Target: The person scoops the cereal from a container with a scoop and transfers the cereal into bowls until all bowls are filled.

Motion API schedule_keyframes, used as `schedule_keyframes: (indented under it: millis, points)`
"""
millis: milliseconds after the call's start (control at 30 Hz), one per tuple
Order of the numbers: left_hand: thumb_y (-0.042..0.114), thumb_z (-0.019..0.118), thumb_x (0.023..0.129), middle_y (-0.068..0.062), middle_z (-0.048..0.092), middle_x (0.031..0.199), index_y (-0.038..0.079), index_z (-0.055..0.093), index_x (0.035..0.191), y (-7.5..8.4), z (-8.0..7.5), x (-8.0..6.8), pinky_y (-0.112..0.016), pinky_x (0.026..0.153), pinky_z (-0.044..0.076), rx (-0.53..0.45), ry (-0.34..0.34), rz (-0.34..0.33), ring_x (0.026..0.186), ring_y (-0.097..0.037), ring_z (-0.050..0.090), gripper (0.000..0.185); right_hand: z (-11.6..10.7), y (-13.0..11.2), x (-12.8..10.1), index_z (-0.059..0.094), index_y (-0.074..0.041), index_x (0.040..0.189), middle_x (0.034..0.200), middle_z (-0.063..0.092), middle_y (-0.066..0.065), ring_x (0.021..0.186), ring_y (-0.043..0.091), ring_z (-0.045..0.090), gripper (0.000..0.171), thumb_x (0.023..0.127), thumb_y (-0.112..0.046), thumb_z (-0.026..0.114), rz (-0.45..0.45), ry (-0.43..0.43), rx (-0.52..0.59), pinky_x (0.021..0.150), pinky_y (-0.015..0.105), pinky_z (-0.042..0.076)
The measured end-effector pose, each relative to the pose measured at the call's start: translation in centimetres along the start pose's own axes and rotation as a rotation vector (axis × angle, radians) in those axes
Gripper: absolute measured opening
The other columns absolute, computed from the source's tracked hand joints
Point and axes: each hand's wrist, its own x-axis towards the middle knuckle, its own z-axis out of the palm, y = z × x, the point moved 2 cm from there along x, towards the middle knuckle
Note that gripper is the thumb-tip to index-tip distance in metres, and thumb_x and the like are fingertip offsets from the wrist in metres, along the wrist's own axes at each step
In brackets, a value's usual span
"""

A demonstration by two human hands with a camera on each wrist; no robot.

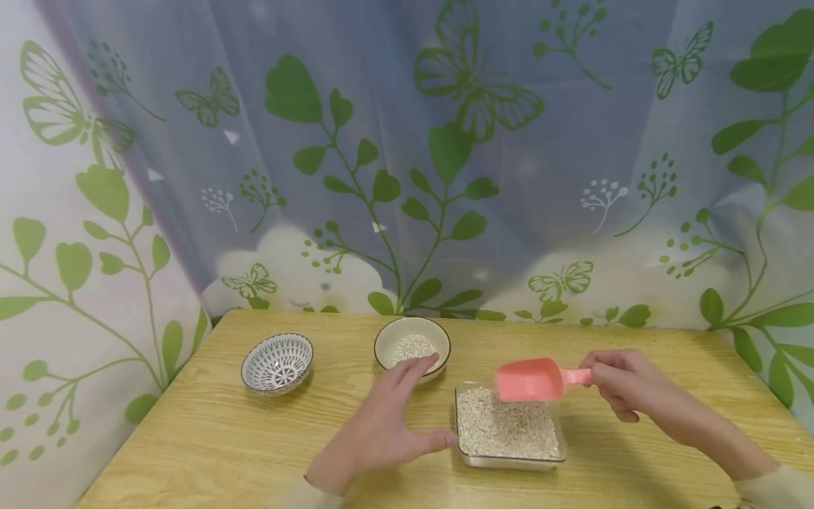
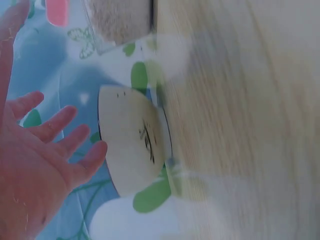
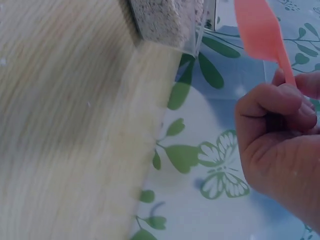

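From my remote seat I count 2 bowls and 1 tray on the wooden table [image 1: 210,438], and I read no brand, label or writing on any of them. Farthest left stands the patterned bowl [image 1: 277,363], dark lines on white; I cannot make out anything inside it. Next comes the cream bowl [image 1: 412,344], with a small heap of pale grain in its middle. My left hand [image 1: 388,424] hovers just in front of that bowl, palm down, fingers straight and spread, grasping nothing; its fingertips overlap the bowl's near rim in the head view, and the left wrist view shows them just beside the bowl's wall, though I cannot tell if they touch. Right of the hand sits the clear rectangular tray [image 1: 509,461], filled with the same grain. Above the tray's far edge hangs the pink scoop [image 1: 529,379], long axis running left to right, its mouth pointing left, its handle pointing right. My right hand [image 1: 620,385] grasps that handle, fingers curled round it.
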Motion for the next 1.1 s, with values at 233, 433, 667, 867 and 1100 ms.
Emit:
schedule_keyframes:
  millis: [233,433,667,867,1100]
  points:
    - [0.076,0.071,0.078,0.001,0.037,0.162,0.049,0.019,0.160,0.9,1.3,-0.2,-0.064,0.113,0.041,-0.049,-0.062,-0.016,0.147,-0.031,0.040,0.101,-0.8,-0.7,-0.9,0.059,0.004,0.108,0.056,0.030,-0.009,0.047,0.010,0.020,0.026,0.107,-0.016,0.043,0.031,0.039,-0.166,0.041,0.028,0.025]
    - [0.078,0.070,0.078,0.001,0.029,0.168,0.052,0.018,0.158,1.5,2.3,-0.2,-0.068,0.113,0.038,-0.080,-0.102,-0.045,0.152,-0.033,0.034,0.100,-0.6,-1.2,-1.4,0.060,0.000,0.103,0.060,0.024,-0.009,0.048,0.007,0.020,0.021,0.105,-0.018,0.049,0.088,0.079,-0.284,0.043,0.023,0.026]
    - [0.075,0.074,0.075,-0.003,0.019,0.172,0.041,0.005,0.164,1.7,4.1,0.4,-0.061,0.120,0.034,-0.137,-0.177,-0.104,0.156,-0.030,0.026,0.117,-0.3,-1.8,-1.7,0.052,-0.007,0.085,0.064,0.029,-0.005,0.053,0.007,0.023,0.021,0.103,-0.019,0.051,0.050,0.107,-0.451,0.048,0.024,0.028]
    - [0.069,0.081,0.073,-0.011,0.011,0.173,0.022,-0.004,0.166,1.7,5.2,1.2,-0.056,0.124,0.029,-0.163,-0.227,-0.127,0.158,-0.031,0.020,0.134,0.4,-2.8,-1.7,0.048,-0.012,0.078,0.063,0.031,-0.005,0.055,0.007,0.026,0.023,0.100,-0.017,0.052,0.020,0.147,-0.599,0.053,0.025,0.028]
    - [0.067,0.083,0.071,-0.014,0.009,0.173,0.017,-0.006,0.166,1.7,5.9,2.1,-0.059,0.126,0.023,-0.139,-0.248,-0.142,0.158,-0.036,0.019,0.140,1.5,-4.4,-1.8,0.047,-0.016,0.074,0.058,0.025,-0.008,0.053,0.008,0.022,0.025,0.096,-0.020,0.056,0.001,0.201,-0.754,0.052,0.024,0.025]
